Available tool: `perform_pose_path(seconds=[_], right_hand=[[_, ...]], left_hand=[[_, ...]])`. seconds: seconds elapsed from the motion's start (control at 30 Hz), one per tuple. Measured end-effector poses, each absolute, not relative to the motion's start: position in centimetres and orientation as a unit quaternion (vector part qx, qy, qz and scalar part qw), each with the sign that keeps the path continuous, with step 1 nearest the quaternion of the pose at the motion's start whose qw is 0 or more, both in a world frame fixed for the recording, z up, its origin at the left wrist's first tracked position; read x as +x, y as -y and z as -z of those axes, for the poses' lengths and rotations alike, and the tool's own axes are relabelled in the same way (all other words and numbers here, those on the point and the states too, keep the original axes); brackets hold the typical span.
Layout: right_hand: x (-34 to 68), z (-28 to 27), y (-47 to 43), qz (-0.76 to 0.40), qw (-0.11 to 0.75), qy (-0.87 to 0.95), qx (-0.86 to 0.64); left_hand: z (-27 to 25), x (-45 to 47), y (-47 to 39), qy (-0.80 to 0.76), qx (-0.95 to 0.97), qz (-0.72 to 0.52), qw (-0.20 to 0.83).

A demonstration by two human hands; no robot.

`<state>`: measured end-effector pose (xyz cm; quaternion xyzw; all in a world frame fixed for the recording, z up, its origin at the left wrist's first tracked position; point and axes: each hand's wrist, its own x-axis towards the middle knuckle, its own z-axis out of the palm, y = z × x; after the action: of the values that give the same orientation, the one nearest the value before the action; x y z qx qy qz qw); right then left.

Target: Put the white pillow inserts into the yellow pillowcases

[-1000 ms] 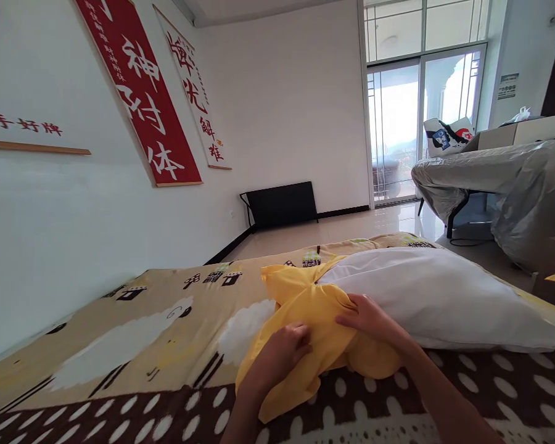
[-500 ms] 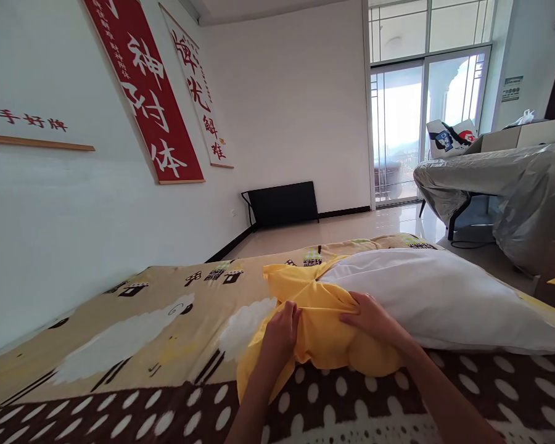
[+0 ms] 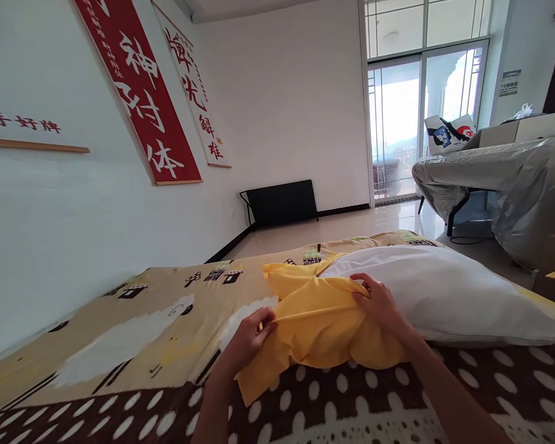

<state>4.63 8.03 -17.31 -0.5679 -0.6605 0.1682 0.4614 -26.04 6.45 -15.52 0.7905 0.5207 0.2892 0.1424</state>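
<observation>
A white pillow (image 3: 444,296) lies on the patterned blanket, its left end inside a bunched yellow pillowcase (image 3: 321,320). My left hand (image 3: 252,333) pinches the pillowcase near its left side, fingers closed on the cloth. At the pillowcase's right part, by the white pillow, my right hand (image 3: 377,302) grips the fabric between thumb and fingers. Between both hands the yellow cloth is stretched with a few folds. One loose corner hangs below my left hand over the brown spotted border.
The blanket (image 3: 134,333) with sheep pictures covers the surface beneath. A black folded table (image 3: 282,203) leans by the far wall. At right stands a plastic-covered table (image 3: 481,166) with boxes on it. Scrolls (image 3: 143,92) hang on the left wall, and a glass door (image 3: 398,135) is behind.
My left hand has moved left along the pillowcase, drawing the cloth out flatter. My right hand has shifted slightly right and up, still on the fabric.
</observation>
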Motion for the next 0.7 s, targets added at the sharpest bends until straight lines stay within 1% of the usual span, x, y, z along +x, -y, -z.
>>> perform_pose_path(seconds=[0.07, 0.13, 0.2, 0.23, 0.3, 0.43, 0.53, 0.6, 0.7], right_hand=[[4.5, 17.4, -7.9, -0.161, 0.465, 0.658, -0.570], [4.4, 17.5, -7.9, -0.153, 0.473, 0.655, -0.568], [4.3, 17.6, -7.9, -0.146, 0.481, 0.655, -0.565], [4.4, 17.7, -8.0, -0.143, 0.484, 0.654, -0.563], [4.4, 17.7, -8.1, -0.141, 0.488, 0.652, -0.564], [4.5, 17.6, -8.1, -0.134, 0.500, 0.642, -0.566], [4.4, 17.6, -8.2, -0.113, 0.512, 0.641, -0.561], [4.4, 17.6, -8.1, -0.096, 0.508, 0.649, -0.558], [4.3, 17.6, -7.9, -0.074, 0.473, 0.669, -0.569]], left_hand=[[16.2, -25.9, -7.1, -0.534, 0.755, -0.373, 0.079], [17.1, -25.6, -7.9, -0.540, 0.733, -0.412, 0.023], [18.0, -25.6, -8.7, -0.549, 0.741, -0.386, 0.006], [18.4, -25.8, -9.0, -0.556, 0.749, -0.360, 0.018], [18.7, -26.5, -9.2, -0.576, 0.750, -0.317, 0.076], [18.1, -28.9, -8.2, -0.609, 0.708, -0.273, 0.230], [17.3, -30.0, -7.2, -0.592, 0.688, -0.250, 0.337], [17.1, -29.9, -6.9, -0.567, 0.683, -0.255, 0.383], [17.1, -28.9, -7.1, -0.541, 0.680, -0.290, 0.400]])
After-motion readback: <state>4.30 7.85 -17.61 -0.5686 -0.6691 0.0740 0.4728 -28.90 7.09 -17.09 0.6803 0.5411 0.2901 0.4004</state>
